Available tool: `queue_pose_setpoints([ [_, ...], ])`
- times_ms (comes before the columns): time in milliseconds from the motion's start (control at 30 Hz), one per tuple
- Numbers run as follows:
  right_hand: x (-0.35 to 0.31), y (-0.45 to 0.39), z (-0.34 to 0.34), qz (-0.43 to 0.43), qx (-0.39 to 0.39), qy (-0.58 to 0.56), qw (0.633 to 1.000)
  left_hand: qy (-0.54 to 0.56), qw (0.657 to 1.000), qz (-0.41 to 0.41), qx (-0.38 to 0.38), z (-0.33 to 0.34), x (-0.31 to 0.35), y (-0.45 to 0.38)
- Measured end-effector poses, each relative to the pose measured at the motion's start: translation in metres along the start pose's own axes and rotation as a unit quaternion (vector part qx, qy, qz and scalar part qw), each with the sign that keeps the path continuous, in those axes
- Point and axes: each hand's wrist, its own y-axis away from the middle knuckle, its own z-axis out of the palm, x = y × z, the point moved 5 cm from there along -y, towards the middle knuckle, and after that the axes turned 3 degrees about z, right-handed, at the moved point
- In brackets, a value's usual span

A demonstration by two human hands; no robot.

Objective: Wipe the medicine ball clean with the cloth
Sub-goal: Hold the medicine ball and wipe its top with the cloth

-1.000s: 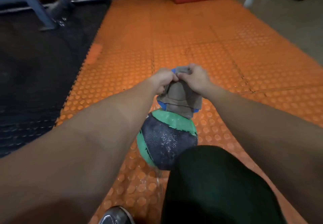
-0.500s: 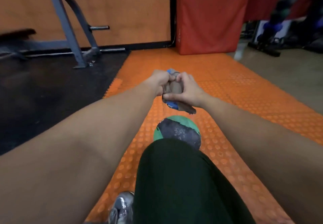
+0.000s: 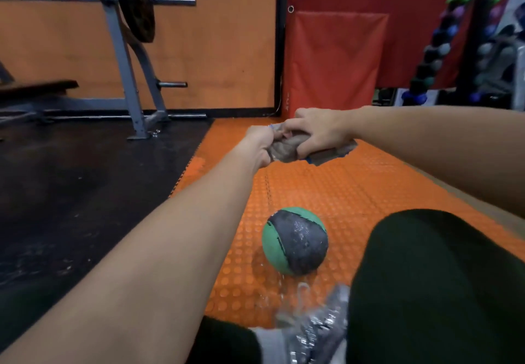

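A green and dark grey medicine ball [image 3: 295, 240] rests on the orange studded mat, its grey panel wet and speckled. Well above and beyond it, both my hands hold a bunched grey cloth with a blue edge [image 3: 287, 149]. My left hand [image 3: 261, 142] grips the cloth's left end. My right hand [image 3: 318, 130] grips its right part from above, with a flap hanging out past the fingers. Neither hand touches the ball.
My dark-trousered knee [image 3: 431, 278] and a grey shoe [image 3: 315, 326] lie right beside the ball. A black rubber floor [image 3: 85, 193] adjoins the orange mat [image 3: 355, 187] on the left. A barbell rack [image 3: 125, 59] stands at the back left, a red pad [image 3: 332, 62] behind, and a rack of balls [image 3: 437, 45] at right.
My hands have lifted the cloth off the ball and carried it up and away. The view has tilted up, so the ball now lies lower and nearer my knee.
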Motion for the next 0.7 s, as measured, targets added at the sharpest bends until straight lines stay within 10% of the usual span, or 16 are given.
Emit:
queue_pose_setpoints([
  [700,0.028,0.001,0.139,0.235,0.062,-0.244,0.939,-0.102,0.994,-0.031,0.014,-0.069,-0.077,-0.05],
])
